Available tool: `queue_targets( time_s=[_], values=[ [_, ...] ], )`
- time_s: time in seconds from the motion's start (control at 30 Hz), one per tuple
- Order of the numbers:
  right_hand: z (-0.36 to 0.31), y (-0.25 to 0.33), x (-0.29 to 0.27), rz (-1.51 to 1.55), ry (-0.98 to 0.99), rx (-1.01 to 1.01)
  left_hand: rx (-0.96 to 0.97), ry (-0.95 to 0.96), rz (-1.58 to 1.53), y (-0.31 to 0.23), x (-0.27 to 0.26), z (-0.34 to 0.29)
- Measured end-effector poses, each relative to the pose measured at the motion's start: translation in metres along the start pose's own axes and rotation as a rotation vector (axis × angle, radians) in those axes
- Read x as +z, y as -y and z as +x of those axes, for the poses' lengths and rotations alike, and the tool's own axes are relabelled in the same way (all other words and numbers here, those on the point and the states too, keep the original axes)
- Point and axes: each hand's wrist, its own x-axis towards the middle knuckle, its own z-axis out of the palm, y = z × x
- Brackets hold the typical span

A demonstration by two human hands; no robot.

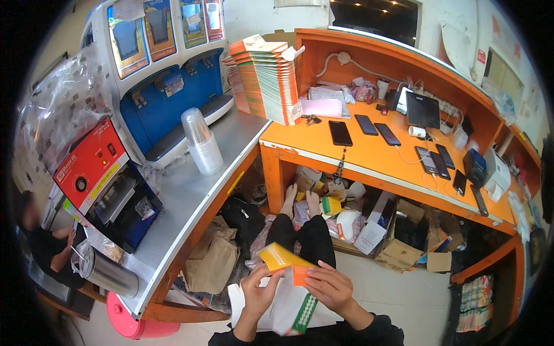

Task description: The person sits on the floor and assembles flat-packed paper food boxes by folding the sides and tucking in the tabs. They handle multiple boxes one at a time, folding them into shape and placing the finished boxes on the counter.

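A thin cardboard food carton, white inside with yellow, orange and green printed panels, is held above my lap, partly folded. My left hand pinches its left side just below the raised yellow flap. On the other side my right hand grips the small orange flap, thumb and fingers closed on it. The carton's lower end, with a green patterned strip, hangs down between my wrists. White sheet-like pieces lie on my lap beneath it; my hands and the carton hide part of them.
An orange counter holds several phones, a tablet and a tall stack of flat cartons. Left, a metal table carries plastic cups, a red sealing machine and a drink dispenser. Boxes sit underneath. Another person sits far left.
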Motion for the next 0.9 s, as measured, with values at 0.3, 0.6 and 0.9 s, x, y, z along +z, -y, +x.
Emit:
queue_targets(
  time_s=[0.3, 0.6, 0.9],
  values=[
    [0.0, -0.026, 0.01, 0.159, -0.184, 0.43, 0.268, 0.174, 0.26, 0.03, 0.035, 0.011],
    [-0.029, -0.053, 0.045, 0.159, -0.106, 0.576, -0.239, 0.167, -0.118, 0.077, 0.046, -0.005],
    [-0.046, -0.037, 0.077, -0.141, 0.248, 0.477, -0.45, -0.202, -0.475, 0.095, 0.061, -0.014]
  ],
)
